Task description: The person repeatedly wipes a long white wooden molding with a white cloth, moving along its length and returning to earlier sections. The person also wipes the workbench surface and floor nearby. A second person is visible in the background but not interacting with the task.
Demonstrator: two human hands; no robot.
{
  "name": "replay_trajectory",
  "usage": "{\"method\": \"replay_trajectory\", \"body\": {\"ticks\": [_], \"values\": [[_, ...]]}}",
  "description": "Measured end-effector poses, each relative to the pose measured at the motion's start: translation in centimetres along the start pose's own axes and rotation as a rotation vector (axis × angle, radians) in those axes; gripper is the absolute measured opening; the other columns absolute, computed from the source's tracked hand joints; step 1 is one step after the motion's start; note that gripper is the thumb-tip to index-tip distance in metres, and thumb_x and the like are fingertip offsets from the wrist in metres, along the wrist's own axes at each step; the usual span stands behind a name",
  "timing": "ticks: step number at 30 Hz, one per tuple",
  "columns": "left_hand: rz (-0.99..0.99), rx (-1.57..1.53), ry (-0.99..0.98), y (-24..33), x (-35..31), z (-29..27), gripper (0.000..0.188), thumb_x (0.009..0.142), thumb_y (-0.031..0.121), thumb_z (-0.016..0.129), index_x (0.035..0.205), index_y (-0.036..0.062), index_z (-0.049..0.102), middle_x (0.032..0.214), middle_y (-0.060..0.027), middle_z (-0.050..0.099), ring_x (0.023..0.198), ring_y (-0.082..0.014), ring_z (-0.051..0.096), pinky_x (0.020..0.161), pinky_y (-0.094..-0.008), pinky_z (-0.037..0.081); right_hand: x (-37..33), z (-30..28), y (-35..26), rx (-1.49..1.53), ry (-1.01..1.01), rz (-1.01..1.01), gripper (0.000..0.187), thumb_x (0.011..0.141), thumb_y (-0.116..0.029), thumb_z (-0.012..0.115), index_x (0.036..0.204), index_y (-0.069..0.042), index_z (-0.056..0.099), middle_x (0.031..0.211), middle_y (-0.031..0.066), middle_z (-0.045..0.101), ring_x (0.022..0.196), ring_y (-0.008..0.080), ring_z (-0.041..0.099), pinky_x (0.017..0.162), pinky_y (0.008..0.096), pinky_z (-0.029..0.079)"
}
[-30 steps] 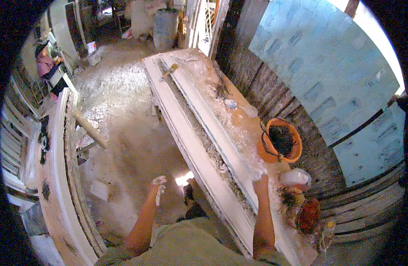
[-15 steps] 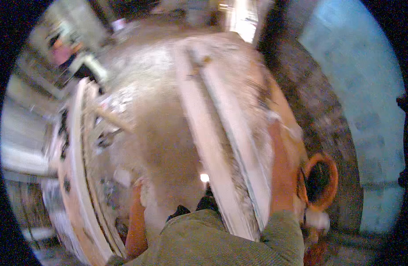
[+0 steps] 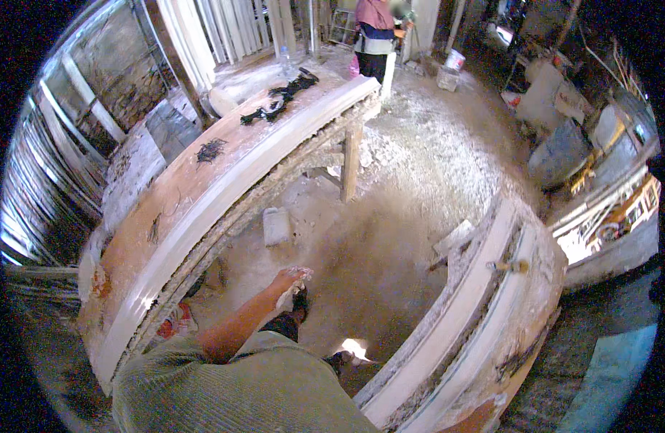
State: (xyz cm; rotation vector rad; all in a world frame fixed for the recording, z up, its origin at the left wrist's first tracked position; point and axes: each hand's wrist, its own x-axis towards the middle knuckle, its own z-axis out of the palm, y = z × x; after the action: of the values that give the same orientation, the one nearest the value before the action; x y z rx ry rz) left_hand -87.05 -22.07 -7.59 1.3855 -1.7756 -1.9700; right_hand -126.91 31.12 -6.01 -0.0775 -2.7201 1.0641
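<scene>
My left hand (image 3: 295, 277) hangs over the dusty floor, beside the long table on the left. White paste coats its fingers, which look curled. Something pale shows just below them, too unclear to name. At the lower right my right forearm (image 3: 474, 420) reaches over the table on that side; its hand is at the picture's edge and its fingers cannot be made out. Two long pale moulding strips (image 3: 462, 296) lie on that right table, with a brush-like tool (image 3: 507, 266) across them. Another long white moulding (image 3: 224, 224) runs along the left table's edge.
Dark fibre clumps (image 3: 278, 101) lie on the left table (image 3: 141, 206), which stands on a wooden leg (image 3: 352, 162). A whitish container (image 3: 277, 226) is on the floor. Farther off are a person (image 3: 376, 40) and a white bucket (image 3: 455, 59). Sacks and clutter fill the right back.
My view has swung left, bringing the left table and the person to the middle. The right table has shifted to the lower right, and my right arm is mostly out of view.
</scene>
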Motion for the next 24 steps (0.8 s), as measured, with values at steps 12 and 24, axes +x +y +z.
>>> {"method": "replay_trajectory", "body": {"ticks": [12, 24], "values": [[0.138, -0.338, -0.247, 8.4, 15.7, -12.2, 0.029, 0.084, 0.034, 0.049, 0.103, 0.0139, 0.058, 0.092, -0.0003, 0.057, 0.075, -0.0134, 0.05, 0.064, -0.027, 0.04, -4.9, 6.6, -20.9, 0.32, 0.128, 0.226, 0.024, 0.079, -0.025, 0.051, 0.095, -0.007, 0.055, 0.087, 0.0109, 0.059, 0.08, 0.0221, 0.056, 0.07, 0.0355, 0.044], [-0.056, -0.566, -0.093, 15.6, 24.3, -19.2, 0.03, 0.082, 0.029, 0.053, 0.103, 0.009, 0.057, 0.087, -0.0002, 0.057, 0.072, -0.0125, 0.053, 0.063, -0.0285, 0.044, 0.6, 13.2, -37.2, 0.831, 0.107, 0.331, 0.029, 0.081, -0.03, 0.048, 0.099, -0.009, 0.052, 0.09, 0.0117, 0.058, 0.082, 0.0235, 0.054, 0.07, 0.0373, 0.044]]}}
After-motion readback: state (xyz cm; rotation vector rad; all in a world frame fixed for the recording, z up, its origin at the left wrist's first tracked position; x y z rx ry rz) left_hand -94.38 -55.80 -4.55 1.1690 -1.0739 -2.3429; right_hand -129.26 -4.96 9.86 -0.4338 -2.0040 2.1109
